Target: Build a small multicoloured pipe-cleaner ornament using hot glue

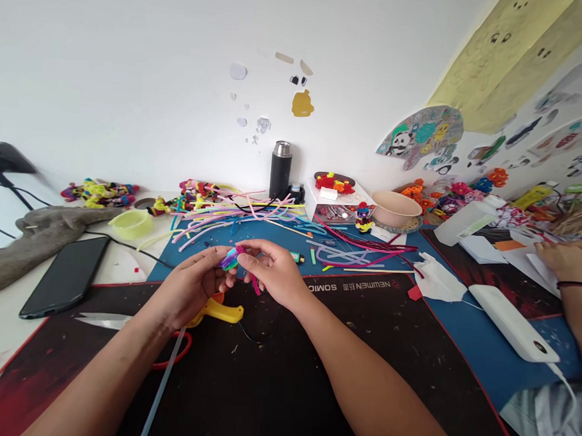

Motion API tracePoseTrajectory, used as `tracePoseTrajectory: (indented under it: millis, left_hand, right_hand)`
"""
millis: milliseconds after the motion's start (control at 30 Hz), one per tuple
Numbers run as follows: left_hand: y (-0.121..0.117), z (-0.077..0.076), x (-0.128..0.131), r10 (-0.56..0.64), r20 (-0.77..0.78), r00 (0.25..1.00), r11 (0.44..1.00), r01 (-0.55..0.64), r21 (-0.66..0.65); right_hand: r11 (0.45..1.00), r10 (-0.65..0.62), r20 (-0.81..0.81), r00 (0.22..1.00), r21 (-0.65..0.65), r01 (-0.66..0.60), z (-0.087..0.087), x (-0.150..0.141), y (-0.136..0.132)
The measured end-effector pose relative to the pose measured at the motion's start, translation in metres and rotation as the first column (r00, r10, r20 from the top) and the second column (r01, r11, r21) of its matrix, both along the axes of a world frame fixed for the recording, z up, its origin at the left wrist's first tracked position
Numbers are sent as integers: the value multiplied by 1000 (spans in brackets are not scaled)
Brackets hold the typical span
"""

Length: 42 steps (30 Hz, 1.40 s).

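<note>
Between my two hands is a small pipe-cleaner figure (230, 259) in blue, purple, green and magenta. My left hand (199, 278) pinches its left side, fingers curled. On its other side, my right hand (272, 268) grips the magenta part, and a magenta end hangs below the fingers. Under my left hand lies a yellow hot glue gun (226, 310), partly hidden, with a pale glue stick (163, 383) sticking out toward me. Scissors (103, 320) with red handles lie beneath my left forearm, their blades pointing left.
Loose pipe cleaners (233, 219) are heaped behind my hands. A black thermos (281, 169) stands by the wall, beside a white box (330, 210) and a beige bowl (396, 208). A phone (65, 275) lies left; a white power bank (513, 323) and another person's hand (566, 263) are right.
</note>
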<state>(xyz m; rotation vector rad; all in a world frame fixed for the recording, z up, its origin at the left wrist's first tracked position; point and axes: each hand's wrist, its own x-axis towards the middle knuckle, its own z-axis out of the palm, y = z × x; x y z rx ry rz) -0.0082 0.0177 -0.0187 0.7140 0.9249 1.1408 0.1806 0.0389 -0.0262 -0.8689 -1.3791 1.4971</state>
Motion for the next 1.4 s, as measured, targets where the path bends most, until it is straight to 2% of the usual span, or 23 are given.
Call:
tracePoseTrajectory:
  millis: [133,300,733,967,1400]
  left_hand:
    - [-1,-2,-2,-47,-3,999,998,48,30]
    - [-2,2,0,-78,-105,991,991,89,99]
    - [1,-2,1,25,-216,976,988,8,153]
    - [0,-3,4,72,-255,964,983,-25,181]
    - [-1,-5,7,125,-262,957,980,-77,186]
  right_hand:
    - [999,-33,9,999,26,33,-2,0,1]
    - [999,-38,12,999,27,38,-5,0,3]
    - [994,-87,170,982,76,75,-10,-3,1]
    - [981,-140,205,969,164,107,-14,-4,2]
    - [977,-160,225,961,176,121,-19,-6,3]
